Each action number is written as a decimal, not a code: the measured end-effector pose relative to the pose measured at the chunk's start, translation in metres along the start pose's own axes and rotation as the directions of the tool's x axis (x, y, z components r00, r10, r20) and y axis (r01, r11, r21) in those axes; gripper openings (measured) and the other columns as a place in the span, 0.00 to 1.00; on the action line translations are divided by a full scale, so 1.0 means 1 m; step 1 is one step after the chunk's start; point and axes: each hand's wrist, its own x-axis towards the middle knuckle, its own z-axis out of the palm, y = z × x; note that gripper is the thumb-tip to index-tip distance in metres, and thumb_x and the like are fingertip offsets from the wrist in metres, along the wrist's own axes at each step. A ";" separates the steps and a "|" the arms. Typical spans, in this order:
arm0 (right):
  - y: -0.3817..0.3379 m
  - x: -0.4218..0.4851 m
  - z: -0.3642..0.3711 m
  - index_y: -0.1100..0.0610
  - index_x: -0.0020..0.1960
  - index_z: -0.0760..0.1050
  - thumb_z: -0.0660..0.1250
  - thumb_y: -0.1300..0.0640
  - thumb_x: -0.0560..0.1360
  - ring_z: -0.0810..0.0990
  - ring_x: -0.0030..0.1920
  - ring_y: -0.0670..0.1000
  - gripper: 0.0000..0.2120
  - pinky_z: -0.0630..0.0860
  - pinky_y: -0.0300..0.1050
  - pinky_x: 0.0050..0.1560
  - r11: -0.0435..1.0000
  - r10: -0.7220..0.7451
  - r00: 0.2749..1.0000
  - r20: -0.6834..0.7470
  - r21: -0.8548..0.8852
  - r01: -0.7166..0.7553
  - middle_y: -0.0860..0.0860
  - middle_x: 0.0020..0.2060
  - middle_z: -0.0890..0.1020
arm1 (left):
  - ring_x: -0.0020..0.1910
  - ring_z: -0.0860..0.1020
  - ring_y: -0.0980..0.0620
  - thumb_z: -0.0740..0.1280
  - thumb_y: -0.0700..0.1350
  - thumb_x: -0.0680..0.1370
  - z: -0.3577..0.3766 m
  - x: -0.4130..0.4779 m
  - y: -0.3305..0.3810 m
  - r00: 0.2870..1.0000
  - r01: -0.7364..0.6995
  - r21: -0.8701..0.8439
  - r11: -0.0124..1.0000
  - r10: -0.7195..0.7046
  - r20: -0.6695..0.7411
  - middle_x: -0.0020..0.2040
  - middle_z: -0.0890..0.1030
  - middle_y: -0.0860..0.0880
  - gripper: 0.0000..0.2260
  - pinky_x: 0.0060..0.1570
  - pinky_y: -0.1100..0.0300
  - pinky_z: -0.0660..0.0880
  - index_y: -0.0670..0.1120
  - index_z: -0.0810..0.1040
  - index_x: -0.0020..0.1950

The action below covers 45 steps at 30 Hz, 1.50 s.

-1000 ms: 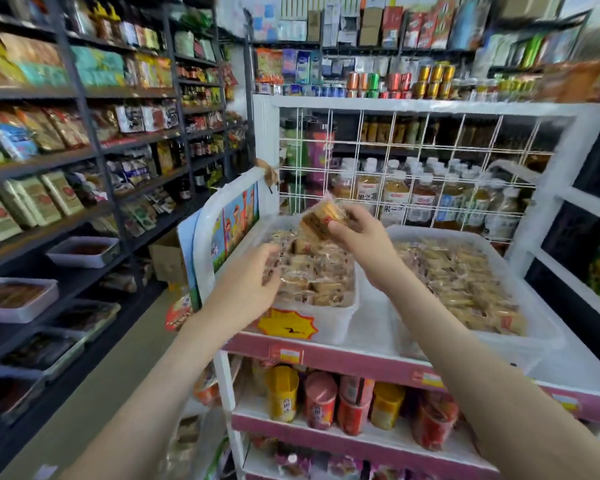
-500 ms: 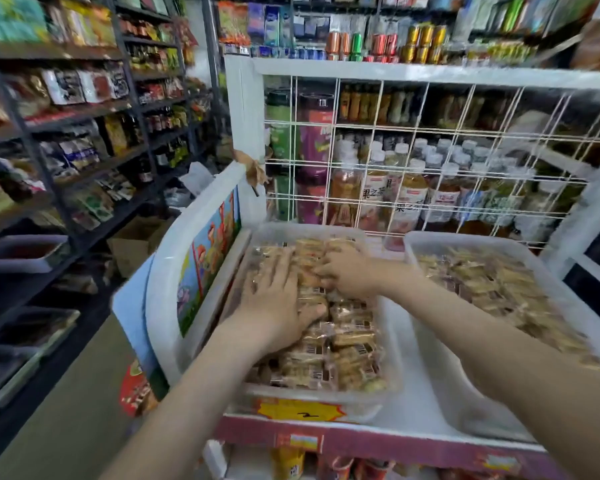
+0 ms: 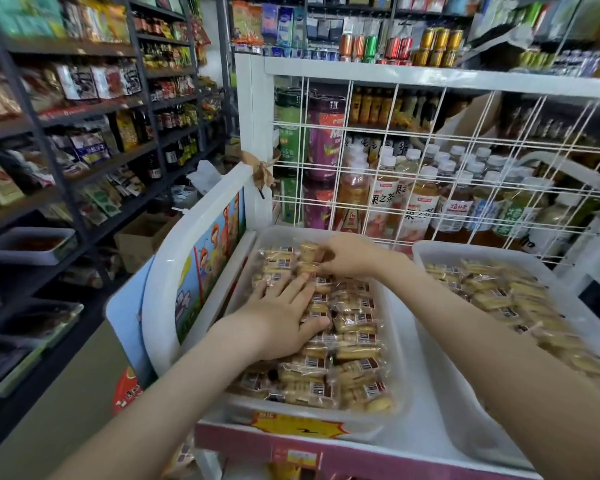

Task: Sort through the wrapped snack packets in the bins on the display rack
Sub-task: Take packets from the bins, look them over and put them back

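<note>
- Two bins sit side by side on the display rack (image 3: 253, 116); both hands are in the left bin (image 3: 400, 358).
- Left hand (image 3: 284, 317) lies flat, fingers straight, pressing the snack packets (image 3: 354, 341).
- Right hand (image 3: 347, 258), just beyond it, pinches one packet (image 3: 309, 249) at the far end, lying crosswise.

Dark stocked shelves (image 3: 94, 110), tan floor (image 3: 66, 393).
</note>
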 end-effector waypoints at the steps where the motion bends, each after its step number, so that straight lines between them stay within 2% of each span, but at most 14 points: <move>1: 0.001 0.003 0.001 0.55 0.58 0.77 0.65 0.52 0.77 0.78 0.51 0.50 0.12 0.75 0.42 0.49 0.999 0.008 1.000 0.014 -0.042 -0.007 0.50 0.53 0.81 | 0.77 0.34 0.51 0.43 0.64 0.81 0.000 0.000 0.000 1.000 0.001 -0.001 1.000 -0.001 -0.001 0.78 0.35 0.53 0.31 0.74 0.48 0.36 0.52 0.38 0.79; 6: 0.000 0.008 0.004 0.55 0.61 0.77 0.64 0.48 0.78 0.76 0.55 0.51 0.16 0.72 0.44 0.53 0.981 0.029 0.997 0.078 -0.192 -0.014 0.51 0.55 0.80 | 0.77 0.35 0.51 0.43 0.64 0.81 0.001 -0.002 0.000 1.000 0.000 -0.012 1.000 0.000 0.000 0.79 0.37 0.52 0.31 0.74 0.48 0.36 0.51 0.39 0.79; 10: 0.001 0.001 -0.001 0.52 0.50 0.80 0.62 0.46 0.77 0.67 0.56 0.51 0.13 0.60 0.53 0.58 0.973 0.013 1.000 -0.003 -0.231 -0.014 0.49 0.50 0.75 | 0.77 0.36 0.49 0.43 0.64 0.81 0.001 -0.002 -0.001 1.000 0.012 -0.022 1.000 -0.012 0.009 0.79 0.39 0.51 0.32 0.74 0.47 0.36 0.50 0.40 0.79; 12: 0.004 -0.008 -0.012 0.51 0.45 0.76 0.62 0.49 0.77 0.74 0.52 0.53 0.07 0.68 0.50 0.53 0.999 0.001 0.994 -0.113 -0.036 -0.005 0.49 0.47 0.76 | 0.77 0.36 0.49 0.43 0.64 0.81 -0.001 -0.002 0.001 0.999 0.022 -0.012 1.000 -0.021 0.025 0.80 0.39 0.51 0.32 0.75 0.47 0.37 0.50 0.41 0.80; 14: 0.005 -0.021 -0.029 0.52 0.53 0.75 0.64 0.52 0.77 0.79 0.47 0.51 0.06 0.77 0.48 0.48 0.973 0.030 0.973 -0.230 0.230 0.024 0.49 0.47 0.78 | 0.78 0.38 0.49 0.43 0.64 0.81 -0.003 -0.002 0.003 0.999 0.026 -0.001 1.000 -0.026 0.040 0.80 0.40 0.51 0.31 0.76 0.47 0.38 0.50 0.41 0.80; 18: -0.006 -0.053 -0.045 0.56 0.57 0.74 0.65 0.51 0.78 0.78 0.42 0.51 0.11 0.72 0.40 0.36 0.975 0.042 0.927 -0.373 0.217 0.044 0.45 0.40 0.77 | 0.78 0.41 0.49 0.45 0.63 0.82 -0.010 -0.004 0.006 0.997 0.054 -0.012 0.998 -0.053 0.056 0.80 0.41 0.52 0.31 0.76 0.47 0.40 0.51 0.42 0.80; 21: -0.018 -0.083 -0.038 0.56 0.58 0.74 0.65 0.51 0.78 0.80 0.45 0.51 0.12 0.75 0.38 0.38 0.953 0.106 0.888 -0.447 0.300 0.037 0.48 0.44 0.80 | 0.77 0.56 0.47 0.50 0.61 0.82 -0.017 -0.022 0.018 0.992 0.074 -0.074 0.995 -0.081 -0.097 0.79 0.54 0.48 0.29 0.74 0.49 0.55 0.48 0.54 0.79; 23: -0.024 -0.110 -0.029 0.54 0.56 0.75 0.65 0.48 0.77 0.80 0.45 0.49 0.12 0.78 0.42 0.42 0.895 0.201 0.861 -0.467 0.445 0.032 0.48 0.46 0.81 | 0.64 0.73 0.51 0.54 0.58 0.82 -0.021 -0.047 0.032 0.936 0.017 -0.227 0.974 -0.096 -0.340 0.68 0.73 0.48 0.24 0.62 0.57 0.71 0.48 0.66 0.74; 26: -0.035 -0.162 -0.005 0.55 0.55 0.78 0.68 0.49 0.75 0.83 0.48 0.51 0.13 0.80 0.54 0.52 0.602 0.324 0.859 -0.397 0.787 0.136 0.51 0.46 0.84 | 0.45 0.74 0.64 0.56 0.54 0.83 -0.010 -0.094 0.063 0.811 -0.184 -0.594 0.783 -0.220 -0.542 0.47 0.74 0.62 0.14 0.38 0.76 0.67 0.52 0.74 0.64; 29: -0.052 -0.229 0.029 0.59 0.57 0.76 0.67 0.57 0.77 0.84 0.48 0.55 0.10 0.81 0.50 0.52 0.302 0.332 0.889 -0.316 0.928 0.217 0.55 0.46 0.85 | 0.51 0.74 0.63 0.60 0.51 0.82 0.026 -0.138 0.092 0.765 -0.308 -0.798 0.518 -0.363 -0.532 0.48 0.75 0.66 0.05 0.42 0.78 0.67 0.55 0.75 0.55; 34: -0.077 -0.332 0.101 0.58 0.55 0.76 0.60 0.55 0.80 0.84 0.46 0.54 0.10 0.81 0.47 0.48 0.074 0.313 0.933 -0.178 0.984 0.163 0.57 0.45 0.85 | 0.46 0.81 0.58 0.67 0.42 0.79 0.111 -0.210 0.132 0.846 -0.242 -0.935 0.258 -0.416 -0.334 0.47 0.82 0.56 0.05 0.44 0.65 0.76 0.53 0.79 0.49; 40: -0.102 -0.414 0.177 0.61 0.62 0.75 0.53 0.53 0.83 0.84 0.50 0.56 0.17 0.80 0.47 0.48 -0.057 0.327 0.945 -0.023 0.997 0.044 0.58 0.50 0.84 | 0.32 0.81 0.60 0.67 0.35 0.77 0.176 -0.283 0.164 0.906 -0.055 -0.998 0.022 -0.420 -0.059 0.30 0.82 0.56 0.05 0.35 0.66 0.78 0.44 0.77 0.43; 42: -0.110 -0.428 0.192 0.60 0.60 0.74 0.54 0.55 0.83 0.84 0.49 0.57 0.14 0.81 0.48 0.47 0.001 0.385 0.922 -0.025 1.000 0.027 0.59 0.50 0.84 | 0.32 0.81 0.58 0.66 0.34 0.78 0.188 -0.294 0.166 0.917 -0.006 -1.000 -0.016 -0.400 0.001 0.31 0.81 0.52 0.06 0.39 0.62 0.81 0.42 0.76 0.42; 45: -0.117 -0.440 0.204 0.59 0.48 0.74 0.57 0.60 0.82 0.84 0.45 0.56 0.08 0.81 0.49 0.44 0.143 0.516 0.855 -0.052 0.989 -0.026 0.56 0.44 0.84 | 0.36 0.82 0.54 0.65 0.34 0.78 0.199 -0.304 0.165 0.930 0.046 -0.997 0.057 -0.366 0.022 0.40 0.80 0.45 0.06 0.50 0.53 0.81 0.41 0.74 0.42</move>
